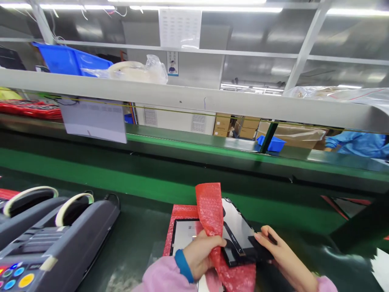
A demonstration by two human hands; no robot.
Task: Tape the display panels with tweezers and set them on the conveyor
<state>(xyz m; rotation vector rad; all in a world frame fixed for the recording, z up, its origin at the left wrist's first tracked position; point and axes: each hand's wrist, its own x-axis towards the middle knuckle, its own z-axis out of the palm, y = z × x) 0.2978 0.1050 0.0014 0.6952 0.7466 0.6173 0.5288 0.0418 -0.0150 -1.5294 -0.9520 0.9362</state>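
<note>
A red bubble-wrap sleeve (211,207) is pinched in my left hand (200,251), its thumb pressed on the plastic. Beside it, a flat panel with a silver back and black edges (238,227) tilts against the sleeve. The fingers of my right hand (276,247) close on the panel's right edge, and a small dark item shows between them. Beneath my left hand, a second silver-backed panel (182,233) lies on another red bubble-wrap sheet (184,211) on the dark green bench.
Grey devices with keypads and cream strips (91,235) stand at the left. A green ledge (152,186) runs behind the bench, below a white shelf (182,99) holding a blue bin (73,60). A dark post (358,227) slants at the right. A person's blue sleeve (361,144) shows beyond.
</note>
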